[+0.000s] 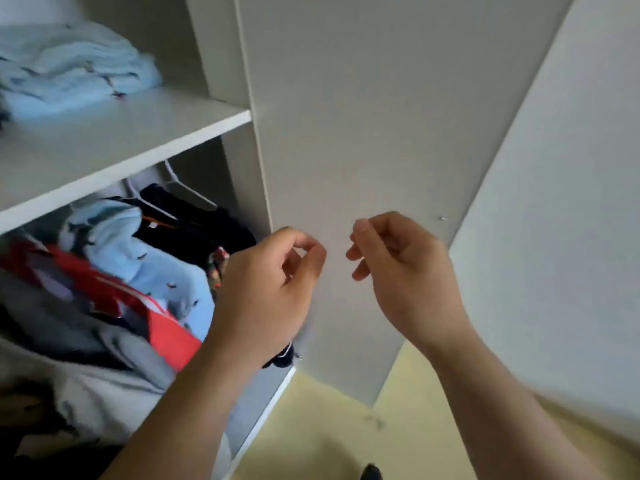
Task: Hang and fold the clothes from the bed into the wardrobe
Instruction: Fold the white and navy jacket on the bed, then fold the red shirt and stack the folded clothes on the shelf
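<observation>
Hovering before the flat, matte wardrobe door (pixel 363 133), your left hand (pixel 273 282) and right hand (pixel 398 271) are both loosely curled and empty, nothing pinched. Clothes are in already: a soft, fleecy folded blue pile (pixel 69 71) on the smooth shelf (pixel 138 133) far left, and below it hanging garments (pixel 156 265), pale blue, slick red, black, grey, crowded on thin white hangers (pixel 194 194). Bed's out of view. Looks like you're between pieces: take the next one by its shoulders, and part that packed row first.
</observation>
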### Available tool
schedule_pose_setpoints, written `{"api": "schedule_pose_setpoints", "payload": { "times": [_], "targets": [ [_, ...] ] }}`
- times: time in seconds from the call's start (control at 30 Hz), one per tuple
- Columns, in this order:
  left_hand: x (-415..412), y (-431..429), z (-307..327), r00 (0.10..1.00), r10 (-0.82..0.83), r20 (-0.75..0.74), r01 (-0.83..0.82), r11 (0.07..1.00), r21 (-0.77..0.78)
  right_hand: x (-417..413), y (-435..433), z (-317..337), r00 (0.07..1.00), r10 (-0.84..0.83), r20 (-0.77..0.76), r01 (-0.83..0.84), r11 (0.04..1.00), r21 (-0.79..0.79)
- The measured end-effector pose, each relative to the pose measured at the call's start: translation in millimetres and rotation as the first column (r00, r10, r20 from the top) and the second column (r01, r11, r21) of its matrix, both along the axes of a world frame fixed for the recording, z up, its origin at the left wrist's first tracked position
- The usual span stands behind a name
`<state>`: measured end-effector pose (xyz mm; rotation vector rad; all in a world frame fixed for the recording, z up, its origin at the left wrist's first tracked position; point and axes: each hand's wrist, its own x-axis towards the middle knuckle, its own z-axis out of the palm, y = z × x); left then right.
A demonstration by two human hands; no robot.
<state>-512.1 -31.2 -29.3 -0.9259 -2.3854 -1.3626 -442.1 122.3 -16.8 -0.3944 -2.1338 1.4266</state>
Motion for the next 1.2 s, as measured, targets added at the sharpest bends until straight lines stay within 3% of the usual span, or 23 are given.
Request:
{"api": "schedule_pose_setpoints", "payload": {
  "times": [0.1, 0.23, 0.47, 0.83, 1.2],
  "targets": [
    [38.8, 73.8, -7.6, 0.963, -0.262, 0.055, 0.265, 0.962, -0.057, 73.9, 52.5, -6.3, 0.972, -0.230, 0.041, 0.231, 0.972, -0.027],
    [108.1, 167.1, -6.2, 0.839, -0.538, 0.086, 0.544, 0.834, -0.092, 177.6, 113.0, -11.0, 0.860, -0.506, 0.060, 0.509, 0.860, -0.039],
    [265.2, 317.2, -12.2, 0.574, -0.807, 0.138, 0.819, 0.566, -0.094, 364.4, 196.9, -28.7, 0.581, -0.811, 0.062, 0.814, 0.578, -0.066],
    [521.2, 505.4, -48.7, 0.272, -0.939, 0.210, 0.961, 0.252, -0.117, 645.0, 312.7, -65.5, 0.152, -0.979, 0.135, 0.986, 0.141, -0.088],
    [653.9, 689.0, -97.2, 0.056, -0.958, 0.280, 0.974, -0.009, -0.226, 761.9, 442.8, -112.4, -0.096, -0.970, 0.223, 0.991, -0.113, -0.064]
  ]
}}
